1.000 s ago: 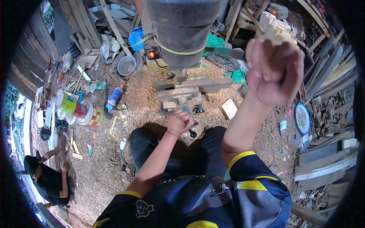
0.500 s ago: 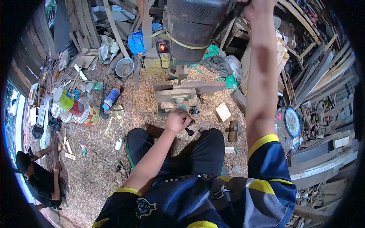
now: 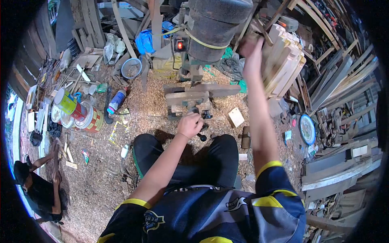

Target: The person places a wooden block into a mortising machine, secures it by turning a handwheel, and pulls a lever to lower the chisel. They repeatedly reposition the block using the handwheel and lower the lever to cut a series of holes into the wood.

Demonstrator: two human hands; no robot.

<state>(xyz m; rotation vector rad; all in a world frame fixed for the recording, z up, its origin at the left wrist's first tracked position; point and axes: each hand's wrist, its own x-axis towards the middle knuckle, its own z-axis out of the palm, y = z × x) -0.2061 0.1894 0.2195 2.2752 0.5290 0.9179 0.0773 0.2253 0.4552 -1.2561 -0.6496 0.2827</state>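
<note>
My left hand [image 3: 189, 124] is closed around the crank handle of a metal vise [image 3: 187, 106]; the handle's black knob [image 3: 202, 138] shows just below my fist. A wooden workpiece [image 3: 202, 90] lies clamped across the vise under the dark head of the drill press [image 3: 219, 22], whose red switch [image 3: 180, 44] glows. My right hand [image 3: 251, 49] is raised and blurred at the right side of the press head, in front of a stack of pale wooden slats [image 3: 285, 60]. Whether it grips anything is unclear.
Sawdust covers the ground around my dark-trousered knees. Paint cans [image 3: 77, 111], a spray bottle [image 3: 115, 101] and a blue bowl [image 3: 131, 69] lie left. A small wood block [image 3: 236, 117], a mallet [image 3: 246, 137] and a round plate [image 3: 308, 129] lie right. Another person [image 3: 36, 186] crouches at far left.
My right hand went from a raised fist near the camera up to the top of the press, then came down beside the press head. My left hand stayed on the vise handle.
</note>
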